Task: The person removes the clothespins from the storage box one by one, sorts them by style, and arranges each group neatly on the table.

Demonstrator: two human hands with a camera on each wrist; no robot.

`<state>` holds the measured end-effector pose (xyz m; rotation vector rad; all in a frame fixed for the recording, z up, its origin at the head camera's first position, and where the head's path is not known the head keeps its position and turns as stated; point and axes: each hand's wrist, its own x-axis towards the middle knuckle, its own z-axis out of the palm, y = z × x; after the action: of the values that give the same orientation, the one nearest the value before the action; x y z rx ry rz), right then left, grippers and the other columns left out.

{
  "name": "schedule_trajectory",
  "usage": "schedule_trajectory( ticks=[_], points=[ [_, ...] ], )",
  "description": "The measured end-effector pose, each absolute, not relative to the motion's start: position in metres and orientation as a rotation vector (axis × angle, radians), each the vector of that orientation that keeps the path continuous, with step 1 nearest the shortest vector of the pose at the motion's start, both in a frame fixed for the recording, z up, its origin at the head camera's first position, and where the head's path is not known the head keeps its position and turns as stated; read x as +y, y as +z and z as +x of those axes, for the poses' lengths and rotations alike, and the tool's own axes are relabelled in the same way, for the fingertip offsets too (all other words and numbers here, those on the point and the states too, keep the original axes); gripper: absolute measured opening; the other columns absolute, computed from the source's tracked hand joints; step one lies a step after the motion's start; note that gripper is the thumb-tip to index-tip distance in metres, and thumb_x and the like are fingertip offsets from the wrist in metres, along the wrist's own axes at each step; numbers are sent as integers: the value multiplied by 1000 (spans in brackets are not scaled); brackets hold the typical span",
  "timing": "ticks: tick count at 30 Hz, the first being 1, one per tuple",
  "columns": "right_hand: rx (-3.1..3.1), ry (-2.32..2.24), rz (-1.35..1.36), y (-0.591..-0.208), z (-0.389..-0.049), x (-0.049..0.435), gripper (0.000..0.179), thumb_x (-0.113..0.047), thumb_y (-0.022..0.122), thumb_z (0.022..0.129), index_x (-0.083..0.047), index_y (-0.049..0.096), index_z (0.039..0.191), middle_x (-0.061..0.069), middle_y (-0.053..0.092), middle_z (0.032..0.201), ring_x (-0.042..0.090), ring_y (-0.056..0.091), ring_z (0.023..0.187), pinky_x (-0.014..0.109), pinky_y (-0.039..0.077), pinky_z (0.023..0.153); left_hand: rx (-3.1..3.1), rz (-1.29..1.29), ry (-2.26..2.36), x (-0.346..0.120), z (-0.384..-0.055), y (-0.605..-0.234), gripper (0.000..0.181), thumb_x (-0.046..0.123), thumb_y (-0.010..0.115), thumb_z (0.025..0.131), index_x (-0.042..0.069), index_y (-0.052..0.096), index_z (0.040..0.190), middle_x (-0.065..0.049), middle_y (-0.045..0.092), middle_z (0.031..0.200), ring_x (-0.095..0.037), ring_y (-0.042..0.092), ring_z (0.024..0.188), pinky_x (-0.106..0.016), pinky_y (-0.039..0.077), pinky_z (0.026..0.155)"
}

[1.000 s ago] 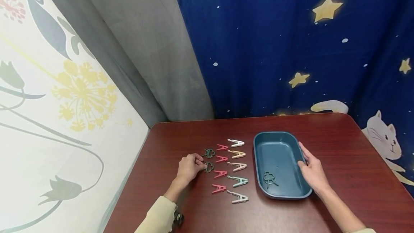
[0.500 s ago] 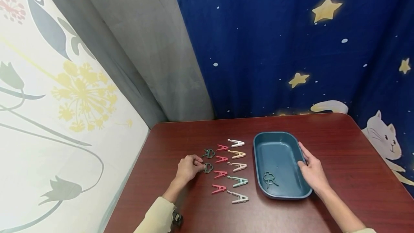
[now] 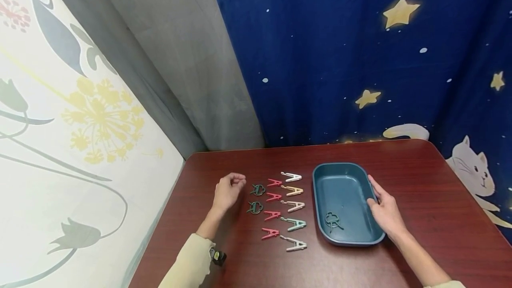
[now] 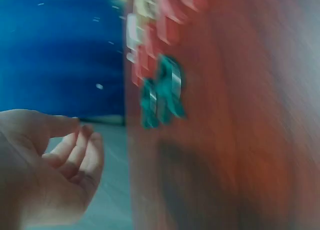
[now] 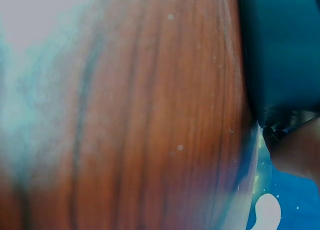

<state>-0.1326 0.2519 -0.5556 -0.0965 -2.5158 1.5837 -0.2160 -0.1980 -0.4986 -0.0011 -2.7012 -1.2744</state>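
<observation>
My left hand (image 3: 227, 192) hovers over the table's left part, fingers loosely bent; nothing shows between thumb and fingertips in the left wrist view (image 4: 65, 160). Just right of it lie two green clover-shaped clips, a far one (image 3: 258, 190) and a near one (image 3: 255, 208). My right hand (image 3: 386, 214) grips the right wall of a blue rectangular tray (image 3: 316, 190), thumb over the rim and fingers along the outside. Inside the tray, near its lower left corner, rests another green clover-shaped clip (image 3: 333, 220). The right wrist view shows the tray's dark side (image 5: 285, 54).
Between the green clips and the tray stand two columns on the dark red table (image 3: 248, 257): small red clothespins (image 3: 272, 215) and larger pale ones, including a mint clothespin (image 3: 294, 224). A wall is at left; a blue star curtain (image 3: 312, 57) hangs behind.
My left hand has let go of the nearer green clip and moved up and left from it. That clip lies slightly further left. The right hand and tray stay put.
</observation>
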Motion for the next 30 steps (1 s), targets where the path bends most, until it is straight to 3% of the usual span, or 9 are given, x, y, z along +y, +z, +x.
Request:
schedule_trajectory(
  ticks=[5, 7, 12, 19, 24, 30],
  points=[
    [-2526, 1577, -112, -556, -133, 252, 70, 2, 46, 96, -24, 24, 158, 25, 42, 148, 35, 41, 132, 8, 33, 74, -2302, -27, -2043, -171, -230, -485, 27, 13, 66, 97, 0, 64, 121, -20, 68, 117, -28, 68, 106, -41, 55, 91],
    [-2524, 1583, -113, -555, -133, 252, 70, 2, 46, 96, -22, 24, 158, 25, 42, 147, 36, 40, 133, 6, 32, 75, -2131, -30, -2275, -156, -234, -481, 32, 9, 64, 97, -4, 60, 126, -24, 64, 125, -31, 65, 112, -43, 51, 97],
    [-2506, 1599, -99, -555, -133, 251, 69, 3, 46, 96, -20, 25, 158, 26, 42, 147, 39, 38, 134, 0, 30, 80, -1826, 4, -2681, -114, -236, -473, 39, 6, 62, 98, -3, 55, 135, -20, 60, 134, -34, 56, 125, -43, 44, 104],
    [-2491, 1603, -99, -556, -132, 251, 69, 3, 46, 95, -20, 26, 157, 27, 43, 146, 40, 38, 134, -2, 29, 81, -1694, -89, -2984, -57, -233, -470, 45, 9, 61, 99, -1, 50, 141, -19, 55, 140, -29, 54, 129, -42, 42, 107],
    [-2497, 1603, -105, -557, -132, 251, 69, 3, 46, 96, -19, 25, 158, 27, 43, 147, 40, 38, 134, -2, 29, 81, -1768, -208, -3103, -22, -227, -476, 46, 6, 60, 99, -1, 49, 142, -18, 56, 139, -36, 45, 135, -45, 40, 108],
    [-2510, 1605, -104, -556, -133, 252, 70, 2, 46, 97, -25, 23, 158, 26, 40, 148, 39, 38, 136, -2, 29, 80, -1983, -344, -3172, 11, -221, -486, 46, 2, 60, 98, -4, 47, 142, -24, 53, 141, -35, 50, 131, -45, 40, 107]
  ],
)
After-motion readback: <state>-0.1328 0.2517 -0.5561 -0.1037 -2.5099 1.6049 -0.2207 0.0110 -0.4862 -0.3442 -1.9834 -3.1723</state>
